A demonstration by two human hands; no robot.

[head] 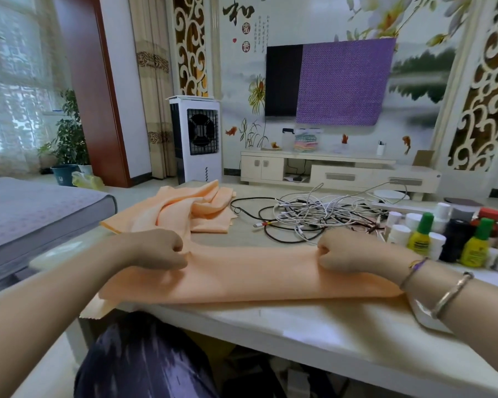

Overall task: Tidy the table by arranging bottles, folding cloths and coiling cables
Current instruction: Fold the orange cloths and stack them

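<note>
Along the near edge of the table [313, 320], a person is folding an orange cloth [242, 278]. It is lying in one long flat strip, and its left end is hanging a little over the table's near-left corner. The left hand [158, 248] is gripping the far edge of the strip near its left end, with the fingers curled tight into the cloth. The right hand [348, 251] is doing the same near the right end. So this cloth is looking part folded, with more folds likely needed to make it small.

Past the strip, a bare patch of table is sitting between the two hands, so there is some room for pushing the fold away from the body. Farther back on the left side of the table, a pile of orange cloths [196, 208] is lying crumpled and waiting. Behind the right hand, the cables [308, 214] are lying in a big tangle, none coiled yet. The bottles [448, 234] are standing bunched together just right of the right hand, near the table's right side. I think they are not lined up yet, and a wide swing of that arm could be knocking them.
</note>
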